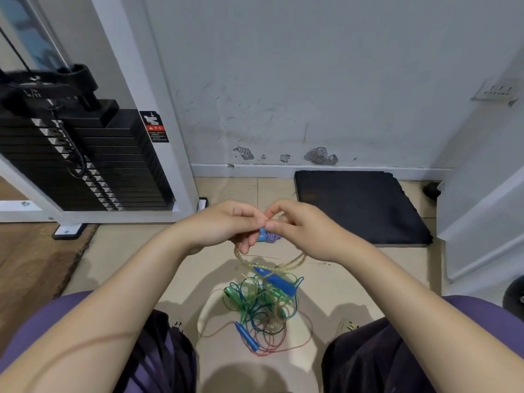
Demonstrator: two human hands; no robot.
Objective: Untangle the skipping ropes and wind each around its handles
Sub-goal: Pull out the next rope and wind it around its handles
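A tangle of thin skipping ropes (261, 307) in green, blue, pink and pale yellow lies on the tiled floor between my knees. Two blue handles show in it, one (279, 282) near the top and another (246, 336) lower down. My left hand (226, 225) and my right hand (297, 225) meet above the tangle, and both pinch the pale yellow rope (295, 262), which hangs from them in a loop. Behind my fingers lies a wound blue-and-white rope (270, 237) with a light blue handle, partly hidden.
A gym machine with a black weight stack (85, 160) and white frame stands at the left. A black foam mat (360, 205) lies by the wall at the right. A white wall runs behind, with a socket (494, 90) at the far right.
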